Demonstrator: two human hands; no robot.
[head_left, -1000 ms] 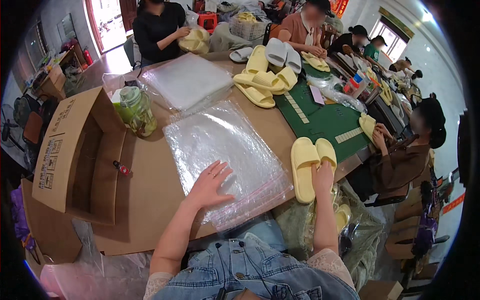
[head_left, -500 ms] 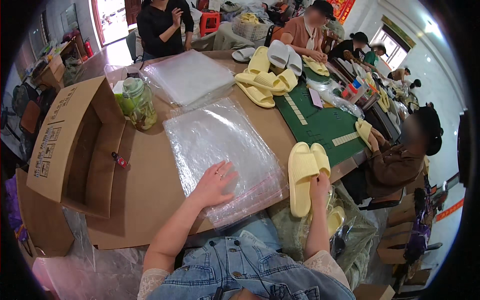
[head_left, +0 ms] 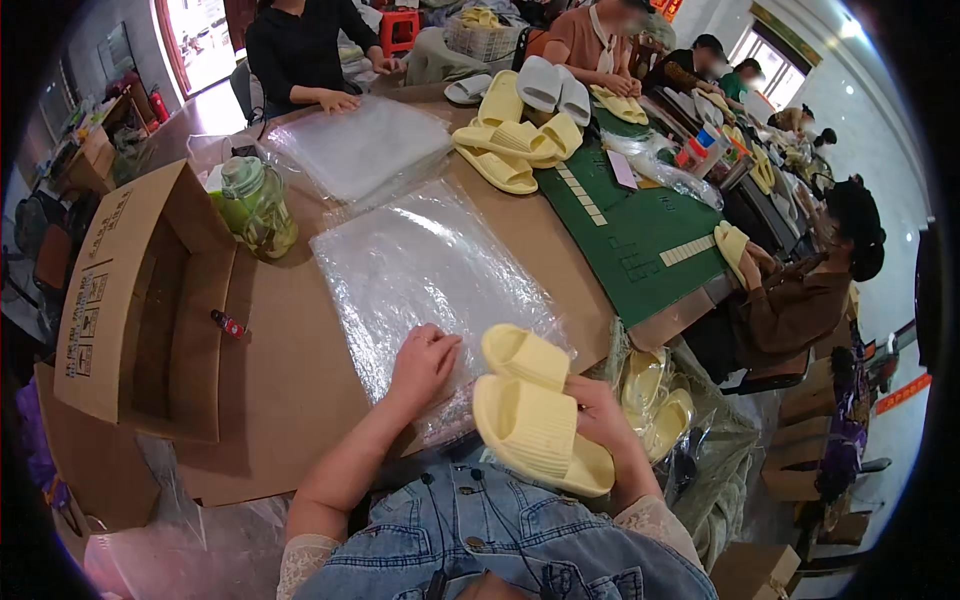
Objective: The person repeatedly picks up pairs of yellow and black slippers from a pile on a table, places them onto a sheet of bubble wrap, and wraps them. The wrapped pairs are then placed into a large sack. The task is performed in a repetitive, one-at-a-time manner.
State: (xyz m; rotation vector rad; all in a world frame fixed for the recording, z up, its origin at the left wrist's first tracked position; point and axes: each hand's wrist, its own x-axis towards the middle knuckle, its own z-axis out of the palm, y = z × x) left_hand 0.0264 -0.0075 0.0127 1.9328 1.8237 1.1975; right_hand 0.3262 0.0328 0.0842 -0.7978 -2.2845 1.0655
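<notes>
Right hand (head_left: 600, 415) gripping a pair of pale yellow slippers (head_left: 535, 415), fingers wrapped around the far edge, soles facing up and stacked side by side, hanging right at the near edge of the tabletop (head_left: 290, 370) and partly over the lap. Left hand (head_left: 422, 365) lying flat and open, fingers spread a little, pressing on the near end of a stack of clear plastic bags (head_left: 425, 270). So: hands sitting close together but not touching, one clamped on the slippers, the other just resting palm-down on the plastic.

Lying further back on the brown tabletop, a second stack of clear bags (head_left: 355, 150), with another person's hand (head_left: 338, 100) resting at its far corner. Standing just left of the near stack, a green-lidded jar (head_left: 255, 205). Sitting on the left, tipped on its side with the opening facing right, a big open cardboard box (head_left: 135, 300), and a small dark marker-looking thing (head_left: 228, 324) lying just beside its flap.

Piled up past the bags, more yellow slippers (head_left: 505, 150) plus a couple of white ones (head_left: 555, 90), next to a green cutting mat (head_left: 640, 235). Peeking out below the tabletop edge on the right, a plastic sack of more yellow slippers (head_left: 650, 400). Sitting along the right side, another person in brown (head_left: 800, 300) handling a slipper.
</notes>
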